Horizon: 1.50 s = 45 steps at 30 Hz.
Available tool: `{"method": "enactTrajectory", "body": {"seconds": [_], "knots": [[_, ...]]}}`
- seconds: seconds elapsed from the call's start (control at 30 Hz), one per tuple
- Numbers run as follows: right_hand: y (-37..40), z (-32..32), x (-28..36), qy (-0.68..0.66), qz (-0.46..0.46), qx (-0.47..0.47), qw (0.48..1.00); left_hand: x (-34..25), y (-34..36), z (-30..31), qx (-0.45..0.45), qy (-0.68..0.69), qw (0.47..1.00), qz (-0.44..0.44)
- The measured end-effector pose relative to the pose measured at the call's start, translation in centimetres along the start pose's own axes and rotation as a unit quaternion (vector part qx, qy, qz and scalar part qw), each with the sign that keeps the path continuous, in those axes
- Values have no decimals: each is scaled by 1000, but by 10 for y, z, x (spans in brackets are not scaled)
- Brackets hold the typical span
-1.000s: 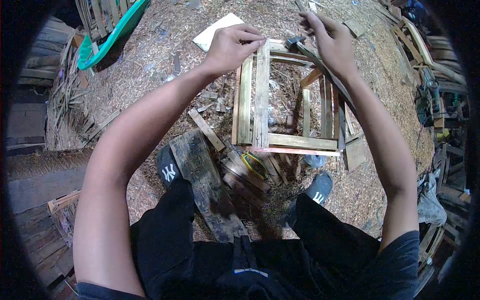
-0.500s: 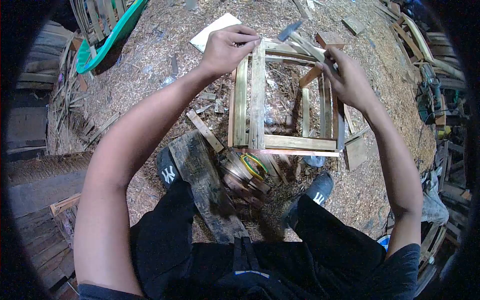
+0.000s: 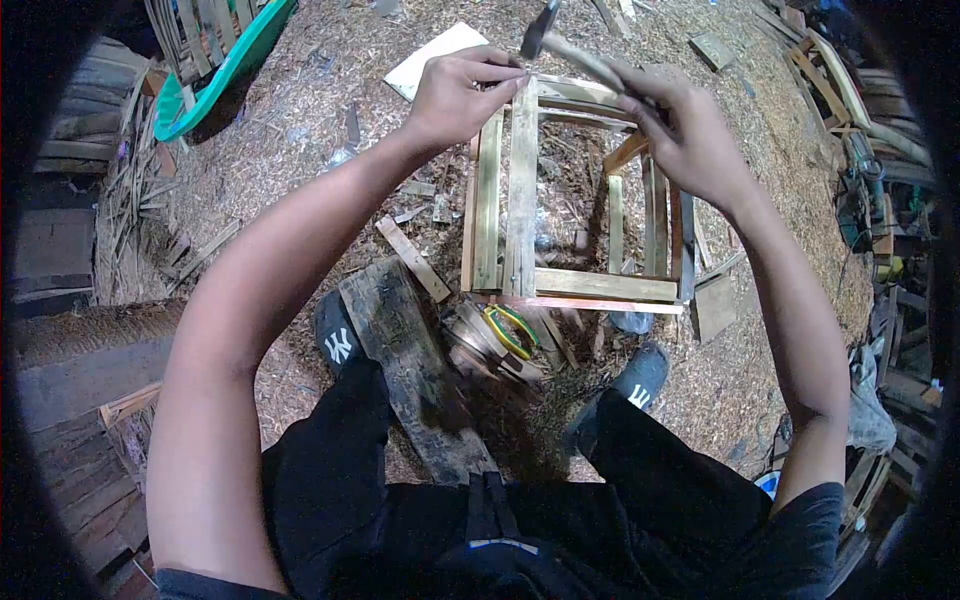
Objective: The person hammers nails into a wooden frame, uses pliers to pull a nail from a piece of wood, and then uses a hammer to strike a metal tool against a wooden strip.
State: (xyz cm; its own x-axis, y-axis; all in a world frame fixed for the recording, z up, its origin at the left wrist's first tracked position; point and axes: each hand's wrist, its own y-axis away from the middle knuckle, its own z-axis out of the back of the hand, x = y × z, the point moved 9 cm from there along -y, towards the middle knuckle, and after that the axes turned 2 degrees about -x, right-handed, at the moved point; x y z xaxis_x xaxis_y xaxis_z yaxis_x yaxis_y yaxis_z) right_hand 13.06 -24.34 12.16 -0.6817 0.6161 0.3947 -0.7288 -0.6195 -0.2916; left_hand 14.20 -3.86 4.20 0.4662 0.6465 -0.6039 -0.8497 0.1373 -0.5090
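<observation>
A wooden frame point(image 3: 605, 285) of nailed slats stands on the ground in front of me. An upright-running slat point(image 3: 522, 190) lies across its left part. At the far end of that slat, my left hand point(image 3: 455, 95) pinches with thumb and fingers; whatever is between the fingertips is too small to make out. My right hand point(image 3: 690, 135) grips the wooden handle of a hammer point(image 3: 585, 62) above the frame's far right corner. The dark hammer head is raised just beyond my left fingertips, apart from the slat.
A dark, worn plank point(image 3: 405, 350) lies between my legs, beside a yellow-green ring-shaped thing point(image 3: 510, 332). Wood scraps and shavings cover the ground. A white board point(image 3: 435, 60) sits behind my left hand, a green curved rim point(image 3: 215, 90) farther left. Wood piles line both sides.
The hammer head has moved up and left, closer to my left fingertips. My right hand has shifted slightly with it; my left hand stays at the slat's end.
</observation>
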Motion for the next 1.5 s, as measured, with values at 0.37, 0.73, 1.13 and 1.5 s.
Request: {"method": "enactTrajectory", "body": {"seconds": [0.37, 0.73, 1.13, 1.5], "knots": [[0, -6, -2, 23, -3, 19, 1000, 3, -1, -3, 17, 27, 999, 16], [0, 7, -7, -21, 22, -85, 996, 2, 1, -1, 4, 14, 1000, 16], [7, -22, -10, 55, -3, 61, 997, 3, 1, 0, 1, 10, 1000, 10], [3, -4, -5, 1, -46, 8, 999, 4, 1, -1, 2, 24, 1000, 13]]}}
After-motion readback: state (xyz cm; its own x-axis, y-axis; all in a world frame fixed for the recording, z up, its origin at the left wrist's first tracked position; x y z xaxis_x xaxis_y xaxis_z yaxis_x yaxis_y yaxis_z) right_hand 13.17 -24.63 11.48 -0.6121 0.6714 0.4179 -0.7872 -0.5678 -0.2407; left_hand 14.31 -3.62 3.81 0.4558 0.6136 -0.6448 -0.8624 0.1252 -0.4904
